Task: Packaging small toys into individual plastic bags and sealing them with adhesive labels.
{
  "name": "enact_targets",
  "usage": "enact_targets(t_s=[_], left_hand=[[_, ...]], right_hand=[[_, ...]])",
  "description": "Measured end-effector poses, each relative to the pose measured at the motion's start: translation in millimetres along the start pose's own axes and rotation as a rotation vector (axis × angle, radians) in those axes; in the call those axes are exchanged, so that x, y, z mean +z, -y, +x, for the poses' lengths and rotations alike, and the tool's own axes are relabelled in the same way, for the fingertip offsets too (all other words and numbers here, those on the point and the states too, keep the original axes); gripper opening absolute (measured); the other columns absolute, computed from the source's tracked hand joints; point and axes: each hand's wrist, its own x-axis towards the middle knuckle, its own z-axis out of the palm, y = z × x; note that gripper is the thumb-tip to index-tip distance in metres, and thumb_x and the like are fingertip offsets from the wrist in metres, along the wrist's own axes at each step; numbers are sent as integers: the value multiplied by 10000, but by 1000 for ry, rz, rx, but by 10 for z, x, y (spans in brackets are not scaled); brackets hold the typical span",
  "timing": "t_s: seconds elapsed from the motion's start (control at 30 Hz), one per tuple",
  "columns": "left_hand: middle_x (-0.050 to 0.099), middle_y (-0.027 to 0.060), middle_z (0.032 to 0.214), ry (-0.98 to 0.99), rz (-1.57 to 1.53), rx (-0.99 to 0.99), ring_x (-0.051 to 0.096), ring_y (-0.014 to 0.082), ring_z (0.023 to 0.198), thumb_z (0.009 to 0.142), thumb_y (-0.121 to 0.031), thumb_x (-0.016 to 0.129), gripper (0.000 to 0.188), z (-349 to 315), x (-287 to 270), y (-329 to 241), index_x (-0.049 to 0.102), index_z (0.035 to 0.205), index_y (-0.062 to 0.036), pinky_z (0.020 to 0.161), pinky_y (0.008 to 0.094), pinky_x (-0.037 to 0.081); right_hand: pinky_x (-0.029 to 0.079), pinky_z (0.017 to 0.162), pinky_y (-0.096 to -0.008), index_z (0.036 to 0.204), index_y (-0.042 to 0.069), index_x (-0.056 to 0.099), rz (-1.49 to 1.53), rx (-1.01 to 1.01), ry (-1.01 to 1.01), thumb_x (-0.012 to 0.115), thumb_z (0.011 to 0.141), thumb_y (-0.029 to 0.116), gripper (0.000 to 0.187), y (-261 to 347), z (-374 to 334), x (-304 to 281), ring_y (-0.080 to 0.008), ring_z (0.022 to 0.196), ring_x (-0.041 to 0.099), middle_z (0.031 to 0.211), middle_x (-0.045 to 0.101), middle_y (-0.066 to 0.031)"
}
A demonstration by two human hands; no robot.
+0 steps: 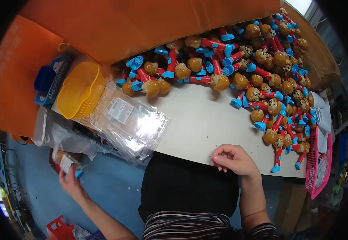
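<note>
Bagged toy (66, 163): 1, left fingers (70, 173) grasping | right fingers (225, 149): loosely curled | yellow basket (95, 89): 1

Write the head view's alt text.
The left hand holds a bagged toy figure beside a white table; the right hand curls loosely at its edge. Brown-haired toy figures crowd its far and right sides; clear bags lie left.

We're getting harsh glare off the clear plastic bags (132, 126), the left hand (70, 182) looks kinda blurry, and our fisheye edges fade to black.
</note>
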Motion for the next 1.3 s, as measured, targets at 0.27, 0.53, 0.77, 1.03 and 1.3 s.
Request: enact_targets(t_s=[0.27, 0.53, 0.77, 1.03, 1.3], left_hand=[[656, 88, 1075, -166, 103, -54, 596, 122, 898, 946, -269, 680, 445, 881, 511, 1532, 528, 1249, 20, 745, 239, 447], [623, 163, 1272, 596, 373, 681, 567, 321, 1219, 823, -167, 772, 385, -673, 1925, -579, 628, 1151, -26, 1042, 405, 430], [676, 186, 1182, 672, 439, 624, 591, 396, 1199, 855, -140, 724, 175, -908, 2227, -491, 717, 991, -31, 1083, 466, 405], [728, 164, 1064, 677, 64, 358, 660, 283, 1119, 888, -48, 683, 123, -1259, 2214, -830, 718, 975, 33, 986, 357, 488], [708, 189, 1113, 759, 115, 431, 663, 317, 1112, 861, -25, 695, 167, -1388, 2108, -772, 713, 1021, 22, 958, 365, 510]], right_hand=[[467, 562, -195, 954, 9, 647, -105, -74, -180, 637, 948, 132, 123, -50, -80, 230, -63, 663, 585, 834, 675, -41], [455, 559, -194, 935, 8, 637, -87, -158, -292, 630, 942, 103, 96, -113, -27, 297, -66, 648, 581, 821, 679, -49], [445, 558, -193, 933, 10, 639, -140, -197, -348, 617, 948, 96, 90, -206, -70, 350, -66, 654, 585, 815, 680, -48], [544, 641, -241, 1129, -29, 618, 132, -132, -262, 550, 1007, 225, 290, 65, 356, 607, -136, 720, 655, 904, 700, -104], [564, 610, -225, 1068, -58, 655, 192, 48, -173, 631, 967, 196, 275, 197, 1034, 839, -142, 731, 687, 910, 708, -126]])
